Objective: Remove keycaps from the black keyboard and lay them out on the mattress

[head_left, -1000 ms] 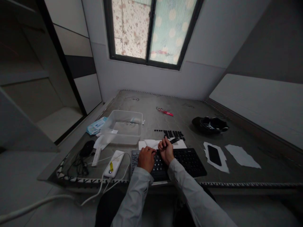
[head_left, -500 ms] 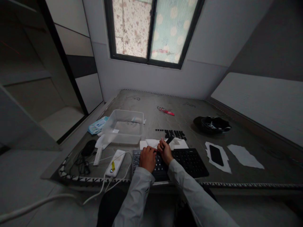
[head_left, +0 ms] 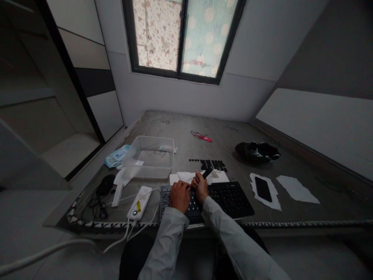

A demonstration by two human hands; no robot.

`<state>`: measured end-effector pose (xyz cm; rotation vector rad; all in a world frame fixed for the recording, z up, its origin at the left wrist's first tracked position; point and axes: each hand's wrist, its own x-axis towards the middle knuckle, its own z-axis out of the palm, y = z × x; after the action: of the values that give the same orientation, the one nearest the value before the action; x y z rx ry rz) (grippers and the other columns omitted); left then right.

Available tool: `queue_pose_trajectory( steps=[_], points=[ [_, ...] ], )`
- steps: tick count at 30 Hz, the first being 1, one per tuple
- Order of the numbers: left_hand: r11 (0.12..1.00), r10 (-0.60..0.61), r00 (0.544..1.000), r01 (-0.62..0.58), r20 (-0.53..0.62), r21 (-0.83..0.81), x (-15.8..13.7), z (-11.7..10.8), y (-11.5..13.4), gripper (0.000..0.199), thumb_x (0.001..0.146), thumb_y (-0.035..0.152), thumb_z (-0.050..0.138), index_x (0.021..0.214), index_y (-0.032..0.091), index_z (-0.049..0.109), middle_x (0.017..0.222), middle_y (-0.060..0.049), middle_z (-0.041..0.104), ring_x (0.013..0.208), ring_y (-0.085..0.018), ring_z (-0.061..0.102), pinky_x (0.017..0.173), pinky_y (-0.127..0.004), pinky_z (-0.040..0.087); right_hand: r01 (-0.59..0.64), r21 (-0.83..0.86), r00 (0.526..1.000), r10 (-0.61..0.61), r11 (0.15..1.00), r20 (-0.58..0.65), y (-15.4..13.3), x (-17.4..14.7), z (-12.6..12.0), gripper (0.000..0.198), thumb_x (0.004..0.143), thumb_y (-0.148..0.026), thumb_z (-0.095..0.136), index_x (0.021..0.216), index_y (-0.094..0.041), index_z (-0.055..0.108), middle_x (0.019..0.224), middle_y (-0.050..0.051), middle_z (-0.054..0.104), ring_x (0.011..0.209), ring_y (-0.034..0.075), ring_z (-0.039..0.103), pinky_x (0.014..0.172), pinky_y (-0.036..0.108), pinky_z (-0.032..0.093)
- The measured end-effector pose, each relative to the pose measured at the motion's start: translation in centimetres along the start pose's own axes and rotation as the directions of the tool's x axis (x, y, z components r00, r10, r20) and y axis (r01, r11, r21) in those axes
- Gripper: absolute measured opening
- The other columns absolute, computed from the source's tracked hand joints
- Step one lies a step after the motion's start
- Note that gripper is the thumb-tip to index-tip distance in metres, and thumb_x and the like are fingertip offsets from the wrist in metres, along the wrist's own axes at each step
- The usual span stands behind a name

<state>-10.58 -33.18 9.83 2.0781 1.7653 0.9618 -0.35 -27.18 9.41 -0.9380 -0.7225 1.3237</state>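
Observation:
A black keyboard (head_left: 233,198) lies at the bed's front edge, with some keycaps off its left half. My left hand (head_left: 180,196) rests over that half, fingers bent and close together; whatever is between their tips is hidden. Beside it, my right hand (head_left: 200,187) is closed around a slim tool with a black handle (head_left: 207,172), which slants up to the right. The tool's working end is hidden by my fingers. White paper (head_left: 223,177) lies just behind the keyboard. Loose black keycaps (head_left: 211,165) sit in rows beyond the paper.
Left of the keyboard are a white power strip (head_left: 140,203), a black mouse-like item (head_left: 105,184) with a cable, a clear plastic box (head_left: 166,172) and a blue packet (head_left: 116,156). Rightward lie a phone (head_left: 263,189) on paper and a black cap-like item (head_left: 258,152). A red item (head_left: 201,136) lies farther back.
The whole view has shifted slightly, so things appear a little farther left. Both hands stay at the same part of the keyboard, and the black-handled tool remains in my right hand.

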Motion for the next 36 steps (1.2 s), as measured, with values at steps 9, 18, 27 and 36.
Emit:
queue_pose_trajectory(
  steps=[9,18,27,36],
  points=[
    [1.000,-0.005,1.000,0.005,0.002,0.011,-0.1,0.0,0.0,0.019,0.089,0.016,0.053,0.099,0.022,0.068,0.100,-0.005,0.063,0.098,-0.021,0.053,0.089,-0.034,0.042,-0.063,-0.053,0.989,0.069,0.997,0.128,-1.1,-0.4,-0.1,0.053,0.076,-0.062,0.062,0.051,-0.023,0.035,0.041,-0.008,0.039,0.039,0.008,0.035,0.043,0.023,0.030],
    [1.000,-0.013,1.000,0.013,0.016,0.027,0.1,-0.1,0.0,0.019,0.089,0.015,0.053,0.099,0.021,0.068,0.101,-0.005,0.063,0.098,-0.022,0.053,0.089,-0.034,0.042,-0.146,-0.106,0.957,0.168,0.984,0.238,-1.7,0.3,-0.3,0.056,0.076,-0.067,0.059,0.048,-0.020,0.048,0.053,-0.003,0.049,0.047,0.009,0.041,0.046,0.022,0.034],
    [1.000,-0.012,1.000,0.012,-0.002,-0.002,0.0,0.3,-0.2,0.019,0.089,0.016,0.053,0.098,0.023,0.069,0.101,-0.004,0.063,0.098,-0.021,0.053,0.090,-0.034,0.041,-0.154,-0.050,0.975,0.160,0.987,0.154,-1.9,0.1,-0.2,0.045,0.071,-0.063,0.066,0.063,-0.019,0.060,0.064,-0.003,0.055,0.048,0.007,0.040,0.045,0.020,0.031],
    [0.999,-0.016,1.000,0.016,0.015,0.027,0.0,-0.3,0.2,0.020,0.089,0.015,0.053,0.099,0.022,0.068,0.101,-0.005,0.064,0.098,-0.021,0.053,0.089,-0.033,0.041,-0.270,-0.046,0.947,0.274,0.962,0.170,-2.3,0.5,0.0,0.038,0.068,-0.056,0.072,0.068,-0.020,0.062,0.062,-0.002,0.058,0.052,0.010,0.047,0.047,0.022,0.036]
  ],
)
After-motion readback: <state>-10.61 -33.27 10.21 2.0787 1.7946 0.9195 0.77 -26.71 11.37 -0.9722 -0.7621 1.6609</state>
